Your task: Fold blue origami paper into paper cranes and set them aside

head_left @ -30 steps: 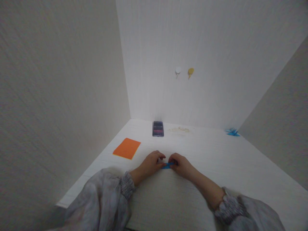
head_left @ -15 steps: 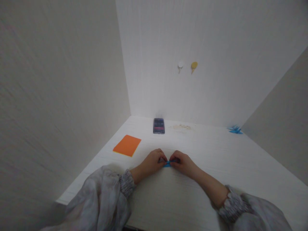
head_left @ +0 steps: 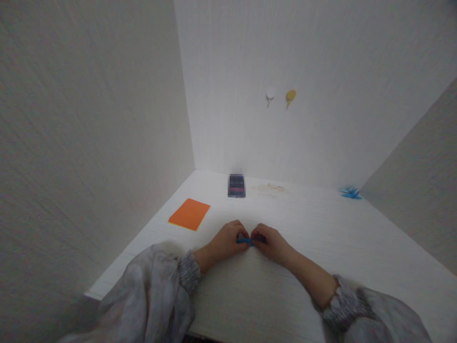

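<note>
Low on the white table (head_left: 321, 247), my left hand (head_left: 224, 240) and my right hand (head_left: 271, 243) meet fingertip to fingertip. Both are closed in a pinch on a small folded piece of blue paper (head_left: 245, 241), which rests on the tabletop. Only a thin blue sliver shows between the fingers; the rest is hidden by them. Grey patterned sleeves cover both forearms.
An orange paper sheet (head_left: 189, 214) lies to the left. A dark small box (head_left: 236, 185) stands near the back wall, with a pale smudge (head_left: 270, 187) beside it. A blue folded paper figure (head_left: 351, 193) sits at the far right corner. Two hooks (head_left: 280, 96) hang on the back wall.
My hands have drawn closer together over the blue paper, so less of it shows now. The view has shifted slightly.
</note>
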A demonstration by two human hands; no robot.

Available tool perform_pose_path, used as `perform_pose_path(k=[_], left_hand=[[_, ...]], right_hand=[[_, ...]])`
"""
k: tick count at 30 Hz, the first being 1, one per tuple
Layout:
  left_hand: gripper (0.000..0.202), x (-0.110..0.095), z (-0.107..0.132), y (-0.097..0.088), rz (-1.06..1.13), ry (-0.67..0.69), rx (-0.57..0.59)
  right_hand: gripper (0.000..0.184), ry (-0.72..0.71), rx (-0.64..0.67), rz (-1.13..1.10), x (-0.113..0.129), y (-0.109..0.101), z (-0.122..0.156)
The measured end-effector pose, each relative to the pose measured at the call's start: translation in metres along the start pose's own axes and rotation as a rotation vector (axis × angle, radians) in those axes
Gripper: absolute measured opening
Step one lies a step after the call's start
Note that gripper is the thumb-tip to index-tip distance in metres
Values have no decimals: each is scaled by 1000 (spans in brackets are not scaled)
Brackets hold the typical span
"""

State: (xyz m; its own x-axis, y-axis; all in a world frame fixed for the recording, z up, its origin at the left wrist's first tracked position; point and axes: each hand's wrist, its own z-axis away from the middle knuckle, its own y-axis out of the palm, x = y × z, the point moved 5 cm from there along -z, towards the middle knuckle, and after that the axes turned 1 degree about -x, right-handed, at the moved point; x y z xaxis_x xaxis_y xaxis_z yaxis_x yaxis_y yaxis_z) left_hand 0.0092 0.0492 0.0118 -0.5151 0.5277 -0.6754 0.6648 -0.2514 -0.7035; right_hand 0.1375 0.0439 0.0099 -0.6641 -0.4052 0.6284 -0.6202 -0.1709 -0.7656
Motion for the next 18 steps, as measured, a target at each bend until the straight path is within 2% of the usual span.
perform_pose_path(k=[14,18], left_hand=[[7,4,0,3,-4,-30,-3],[3,3,2,3,13,0,-17]], right_hand=[[12,-158,44,-10,7,-4,5],[14,-188,76,-20,9,-5,5]])
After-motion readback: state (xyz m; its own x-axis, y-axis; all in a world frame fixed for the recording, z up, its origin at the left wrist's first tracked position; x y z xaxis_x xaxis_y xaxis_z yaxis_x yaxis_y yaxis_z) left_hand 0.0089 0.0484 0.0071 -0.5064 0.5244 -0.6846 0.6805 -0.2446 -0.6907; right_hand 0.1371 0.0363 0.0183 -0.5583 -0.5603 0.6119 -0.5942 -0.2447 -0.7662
